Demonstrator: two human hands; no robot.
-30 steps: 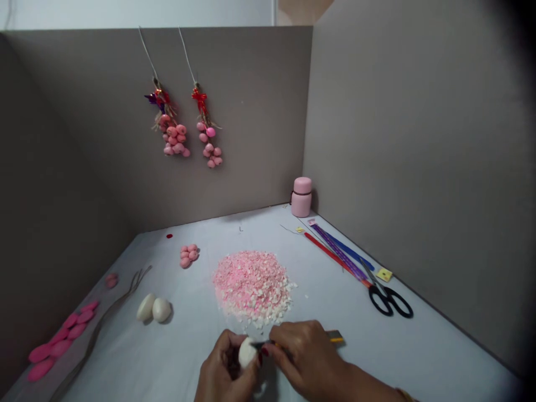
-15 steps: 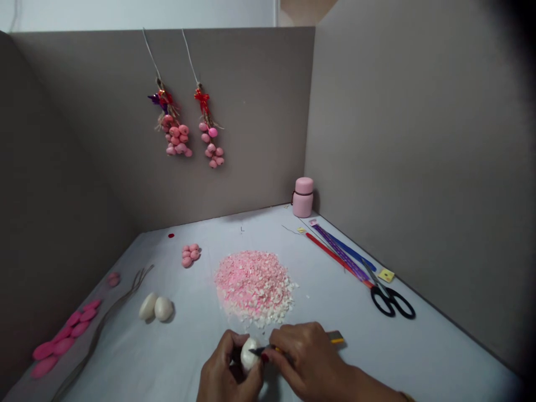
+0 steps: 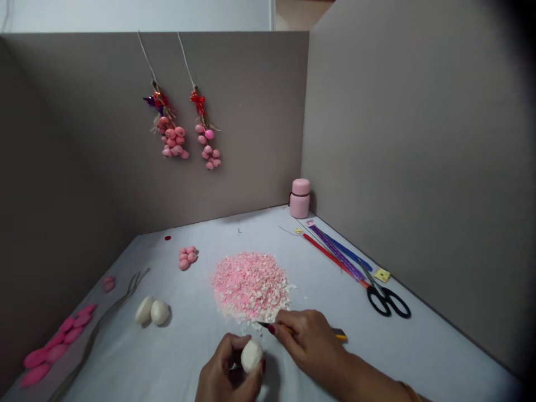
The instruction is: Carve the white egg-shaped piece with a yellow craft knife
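In the head camera's view, a person's left hand (image 3: 228,368) grips a rounded white piece (image 3: 252,355) between thumb and fingers over the table (image 3: 201,304), apparently to steady it while leaving its upper face exposed. The right hand (image 3: 307,338) closes around a slim knife (image 3: 264,324), its grip near the blade likely chosen for fine control; the tip points away from the piece, apart from it, at the near edge of a heap of pink and white chips (image 3: 251,285). Two white pieces (image 3: 160,312) sit to the left, seemingly within easy reach. Scissors (image 3: 389,302) and ribbons (image 3: 339,251) lie at right, probably to keep the middle free for handwork.
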